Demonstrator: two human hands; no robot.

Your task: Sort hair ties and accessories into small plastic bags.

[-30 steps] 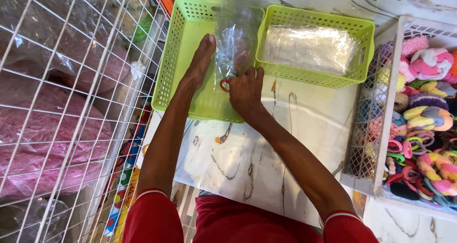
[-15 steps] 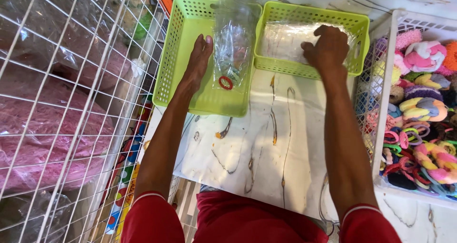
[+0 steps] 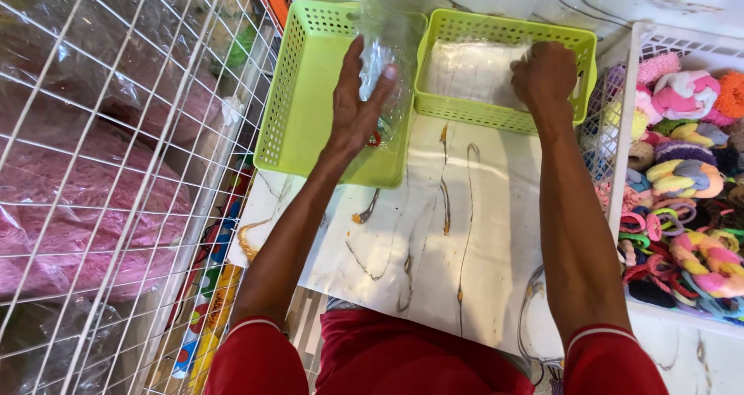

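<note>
My left hand (image 3: 358,108) grips a clear plastic bag (image 3: 390,62) that stands over the near green basket (image 3: 298,93); a small red ring shows at the bag's bottom. My right hand (image 3: 546,76) is closed inside the second green basket (image 3: 504,115), holding clear plastic packets (image 3: 469,73) that lie in it. Both baskets rest on a white marble-patterned tabletop (image 3: 434,232).
A white crate (image 3: 620,178) at the right holds several colourful hair ties and scrunchies (image 3: 682,170). A white wire rack (image 3: 101,178) with pink goods in plastic stands at the left. Colourful packages (image 3: 205,310) lie on the floor below the table edge.
My right hand left the bag and moved right into the second basket, then closed on the packets. My left hand shifted from the bag's left side onto the bag and gripped it.
</note>
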